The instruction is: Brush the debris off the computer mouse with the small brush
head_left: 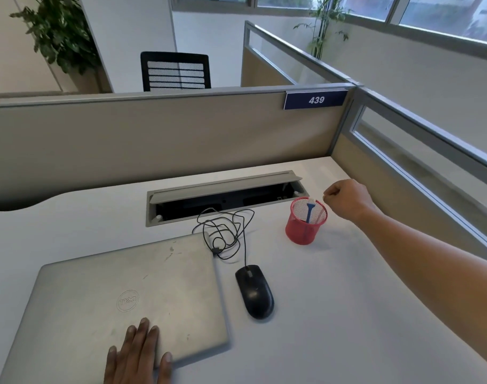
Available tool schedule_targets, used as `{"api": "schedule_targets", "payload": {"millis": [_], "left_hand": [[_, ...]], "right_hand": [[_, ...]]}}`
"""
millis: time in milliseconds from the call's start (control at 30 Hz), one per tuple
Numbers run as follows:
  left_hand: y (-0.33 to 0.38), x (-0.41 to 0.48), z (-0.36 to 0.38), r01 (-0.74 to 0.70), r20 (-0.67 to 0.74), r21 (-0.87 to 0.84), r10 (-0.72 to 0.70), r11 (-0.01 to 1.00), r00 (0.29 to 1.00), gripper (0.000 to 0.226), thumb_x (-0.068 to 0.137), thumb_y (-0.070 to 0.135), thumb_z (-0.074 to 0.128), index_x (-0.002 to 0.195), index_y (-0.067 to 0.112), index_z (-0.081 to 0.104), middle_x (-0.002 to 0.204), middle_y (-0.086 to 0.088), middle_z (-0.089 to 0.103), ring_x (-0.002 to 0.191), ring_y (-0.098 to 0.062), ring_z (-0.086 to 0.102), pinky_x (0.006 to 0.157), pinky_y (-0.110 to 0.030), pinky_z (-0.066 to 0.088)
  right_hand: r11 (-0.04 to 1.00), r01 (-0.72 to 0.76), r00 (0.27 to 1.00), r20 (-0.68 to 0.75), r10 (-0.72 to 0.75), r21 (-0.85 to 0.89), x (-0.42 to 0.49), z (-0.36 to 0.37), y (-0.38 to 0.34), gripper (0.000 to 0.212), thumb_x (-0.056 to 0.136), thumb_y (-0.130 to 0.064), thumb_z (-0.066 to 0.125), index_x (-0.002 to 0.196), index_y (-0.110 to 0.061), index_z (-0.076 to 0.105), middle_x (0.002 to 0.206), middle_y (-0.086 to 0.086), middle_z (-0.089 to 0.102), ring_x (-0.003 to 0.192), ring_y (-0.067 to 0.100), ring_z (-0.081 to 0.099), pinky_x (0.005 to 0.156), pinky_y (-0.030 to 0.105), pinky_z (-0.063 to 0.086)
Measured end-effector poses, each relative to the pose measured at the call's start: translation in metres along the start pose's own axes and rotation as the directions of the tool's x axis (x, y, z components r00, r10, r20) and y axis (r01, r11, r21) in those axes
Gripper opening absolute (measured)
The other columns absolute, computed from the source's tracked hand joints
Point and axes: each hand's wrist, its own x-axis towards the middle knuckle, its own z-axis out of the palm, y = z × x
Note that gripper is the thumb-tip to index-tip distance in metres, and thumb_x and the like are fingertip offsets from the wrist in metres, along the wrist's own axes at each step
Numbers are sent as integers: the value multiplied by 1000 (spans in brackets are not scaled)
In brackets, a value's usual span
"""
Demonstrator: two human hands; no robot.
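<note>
Right hand [344, 199] curled loosely just beyond the red mesh cup [306, 221], gripping nothing visible, fingertips hidden. Small blue brush [309, 210] upright inside the cup, lower end veiled by mesh. Black mouse [254, 291] on the desk [333, 314] beside the closed laptop [131, 295]. Left hand [138, 353] flat, fingers spread on the laptop, wrist cut off.

right hand [347, 199] curled above red cup [304, 231] | brush [309, 212] inside | mouse [254, 291] untouched

the mouse [254, 292] is looking like glossy black plastic; the laptop [125, 297] lid is showing matt, scuffed silver metal; the cup [305, 223] is showing red wire mesh; the desk [333, 314] is looking smooth and matt.
</note>
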Motion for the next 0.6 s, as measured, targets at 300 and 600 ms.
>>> {"api": "schedule_targets", "payload": {"millis": [300,600], "left_hand": [[-6,-15,-15,19,98,111,-30,994,995,78,99,53,18,115,-2,71,131,-19,64,123,-35,59,119,-27,8],[-11,-48,-53,52,193,46,-60,998,979,76,99,52,14,139,1,53,152,-13,45,143,-31,37,119,-34,5]], "right_hand": [[960,50,973,-228,15,275,-132,9,7,10,83,-18,68,88,-19,76,77,-4,71,66,12,63,70,24,43],[957,151,987,21,-161,249,-341,117,-23,35,89,-26,69,124,-25,62,124,-11,65,117,19,63,100,32,48]]}}
